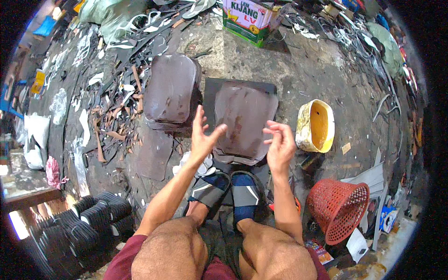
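Note:
Both my hands hover empty above a brown rubber sheet (245,119) that lies on a black board (212,91) on the floor in front of my feet. My left hand (204,135) is open, fingers spread, over the sheet's left edge. My right hand (280,144) is open with curled fingers over its right edge. To the left lies a stack of similar brown sheets (170,88). My feet in dark sandals (228,191) rest just below the sheet.
A yellow glue-stained tub (316,126) sits right of the sheet. A red plastic basket (340,210) lies lower right. A green and white tin (246,18) stands at the back. Rubber scraps (116,70) cover the left floor; black soles (88,219) are stacked lower left.

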The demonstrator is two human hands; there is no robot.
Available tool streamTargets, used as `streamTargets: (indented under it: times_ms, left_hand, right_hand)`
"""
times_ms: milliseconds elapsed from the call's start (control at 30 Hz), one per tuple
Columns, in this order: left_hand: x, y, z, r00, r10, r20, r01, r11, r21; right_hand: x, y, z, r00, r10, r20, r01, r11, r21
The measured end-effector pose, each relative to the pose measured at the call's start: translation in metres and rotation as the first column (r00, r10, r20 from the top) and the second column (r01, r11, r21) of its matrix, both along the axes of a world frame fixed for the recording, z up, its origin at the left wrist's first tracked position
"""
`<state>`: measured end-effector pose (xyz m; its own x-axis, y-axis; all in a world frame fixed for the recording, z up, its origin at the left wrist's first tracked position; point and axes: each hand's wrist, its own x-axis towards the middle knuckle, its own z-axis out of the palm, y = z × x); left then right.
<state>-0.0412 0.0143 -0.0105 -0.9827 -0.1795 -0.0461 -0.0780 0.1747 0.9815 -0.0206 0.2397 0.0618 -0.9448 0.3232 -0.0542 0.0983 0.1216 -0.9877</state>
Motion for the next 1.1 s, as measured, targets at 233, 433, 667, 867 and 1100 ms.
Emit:
streamTargets:
  times_ms: [233,433,667,867,1100]
  left_hand:
    - [-0.025,-0.009,0.002,0.893,-0.319,0.318,0.211,0.92,0.33]
    - [0.012,-0.006,-0.025,0.95,-0.146,0.274,0.138,0.989,0.048]
    - [-0.016,-0.044,0.097,0.987,-0.14,0.076,0.074,0.828,0.556]
    - [-0.097,-0.16,0.105,0.996,-0.035,0.084,0.021,0.986,0.164]
    - [-0.08,-0.165,0.044,0.847,0.105,-0.52,-0.52,0.366,-0.772]
  right_hand:
    - [-0.039,0.052,-0.094,0.98,-0.107,0.168,-0.052,0.679,0.732]
    - [-0.001,-0.022,-0.061,0.967,0.202,-0.152,-0.043,0.725,0.687]
    - [-0.016,-0.017,0.049,0.956,0.213,-0.201,-0.22,0.975,-0.011]
    - [-0.022,0.006,0.008,0.986,0.161,-0.031,-0.158,0.984,0.082]
    - [0.021,-0.008,-0.098,0.783,0.619,0.064,-0.397,0.419,0.816]
